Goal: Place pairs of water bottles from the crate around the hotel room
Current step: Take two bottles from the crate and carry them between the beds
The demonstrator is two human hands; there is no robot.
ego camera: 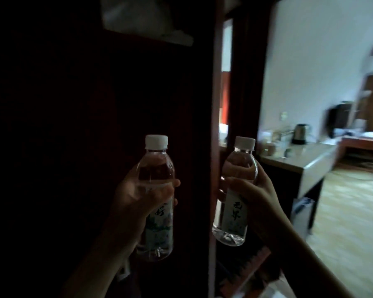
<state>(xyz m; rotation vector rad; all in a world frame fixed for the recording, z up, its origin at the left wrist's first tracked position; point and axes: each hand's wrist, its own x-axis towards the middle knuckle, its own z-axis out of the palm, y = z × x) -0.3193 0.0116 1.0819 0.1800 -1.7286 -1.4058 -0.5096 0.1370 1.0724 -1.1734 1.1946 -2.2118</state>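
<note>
Two water bottles with white caps are held upright in the air, apart. The left hand (136, 196) grips the left bottle (156, 198) around its middle; the right hand (252, 190) grips the right bottle (235, 194), slightly tilted. Behind stands a dark wooden panel (73, 125); beyond on the right, a counter (306, 162) bears a kettle (299, 133).

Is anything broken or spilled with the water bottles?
Nothing stands out. The left hand grips one capped bottle and the right hand another, both upright, full and sealed.
</note>
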